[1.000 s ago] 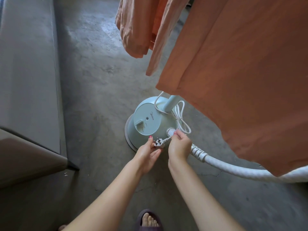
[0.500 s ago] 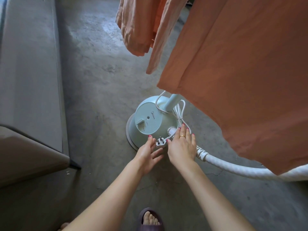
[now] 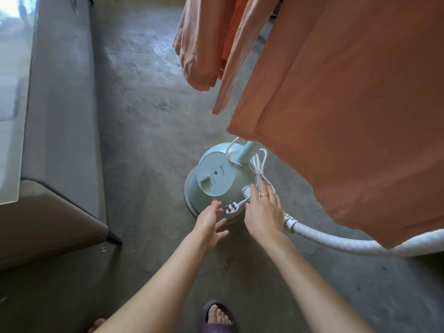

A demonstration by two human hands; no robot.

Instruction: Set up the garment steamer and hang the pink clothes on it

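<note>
The pale green garment steamer base (image 3: 215,179) stands on the concrete floor, its pole rising under the pink garment (image 3: 355,111) that hangs at the right. A bundled white power cord (image 3: 258,164) lies on the base, and its plug (image 3: 232,208) sticks out toward me. My left hand (image 3: 210,221) is spread just left of the plug, fingers straight, holding nothing. My right hand (image 3: 263,210) reaches over the cord bundle with fingers extended, touching the cord near the hose socket. The white steam hose (image 3: 336,241) runs off to the right.
A grey sofa (image 3: 55,131) fills the left side, its corner leg near the steamer. More pink cloth (image 3: 201,44) hangs at the top centre. My foot in a dark slipper (image 3: 217,317) stands at the bottom edge.
My left hand has let go of the plug and spread open. My right hand has released its pinch on the cord and stretched its fingers over the bundle.
</note>
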